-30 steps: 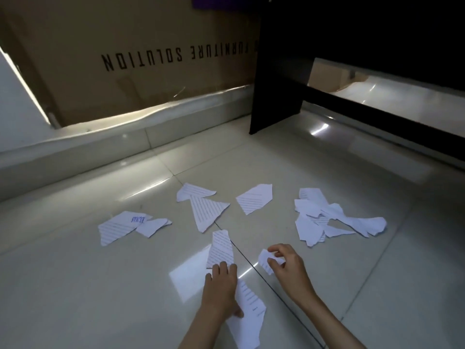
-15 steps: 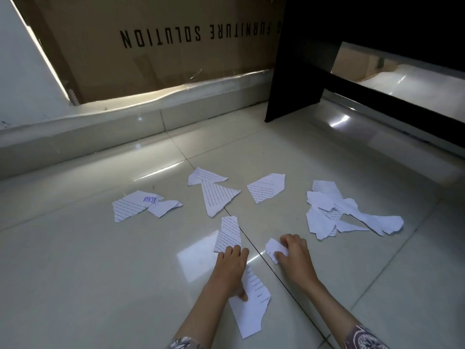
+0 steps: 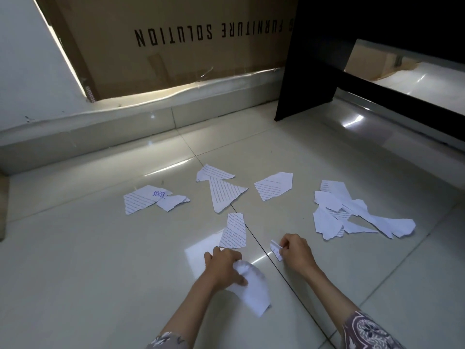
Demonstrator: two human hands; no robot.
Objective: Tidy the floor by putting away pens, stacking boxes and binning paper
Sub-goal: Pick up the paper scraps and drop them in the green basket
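Glossy tiled floor [image 3: 100, 260], cardboard box [image 3: 176, 46] against wall, dark desk leg [image 3: 309, 71] beside it. Loose scraps between box and hands: six plus one pile [image 3: 352, 212]. Left hand [image 3: 221, 268] grips a crumpled sheet [image 3: 251, 290]; right hand [image 3: 297, 253] pinches a small scrap [image 3: 275, 249].

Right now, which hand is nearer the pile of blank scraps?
Right. The right hand sits just below-left of the pile of blank scraps; the left hand is farther left, gripping a large scrap.

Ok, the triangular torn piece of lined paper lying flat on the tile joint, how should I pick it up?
Pinch the triangular torn piece of lined paper at its narrow near tip, coming from your side; it lies flat, so slide a fingertip under that point first.
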